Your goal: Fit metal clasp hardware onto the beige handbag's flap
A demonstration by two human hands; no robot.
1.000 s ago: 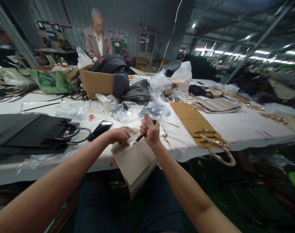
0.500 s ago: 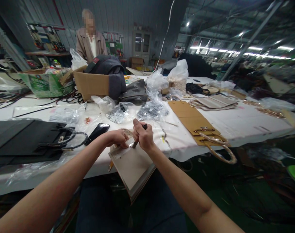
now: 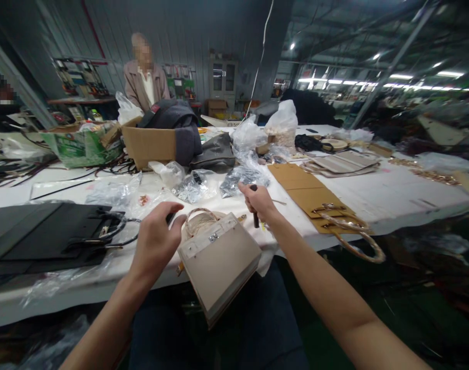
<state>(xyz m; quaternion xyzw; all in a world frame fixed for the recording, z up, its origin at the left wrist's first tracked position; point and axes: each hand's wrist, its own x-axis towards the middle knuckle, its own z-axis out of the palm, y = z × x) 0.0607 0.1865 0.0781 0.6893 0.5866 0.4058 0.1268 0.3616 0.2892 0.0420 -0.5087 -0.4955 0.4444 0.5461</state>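
A beige handbag (image 3: 222, 262) lies tilted over the table's front edge, above my lap. It has a small metal clasp (image 3: 213, 237) on its flap and a wrapped loop handle (image 3: 198, 210). My left hand (image 3: 161, 231) is raised just left of the bag, thumb and fingers apart, holding nothing. Behind those fingers a bit of a black phone (image 3: 172, 215) shows; the rest is hidden. To the right of the bag, my right hand (image 3: 260, 201) is closed around a slim dark hand tool (image 3: 256, 220), held upright; its exact kind is unclear.
A black bag (image 3: 45, 236) lies at left, a mustard bag panel with handles (image 3: 307, 190) at right. Plastic bags of metal parts (image 3: 198, 186) lie ahead. Behind stand a cardboard box (image 3: 149, 146) with dark cloth and a green box (image 3: 80, 146). A person (image 3: 145, 82) stands across the table.
Both hands have come off the handbag's flap, uncovering the clasp. My left hand has opened and moved left; my right has moved right and up with the dark tool.
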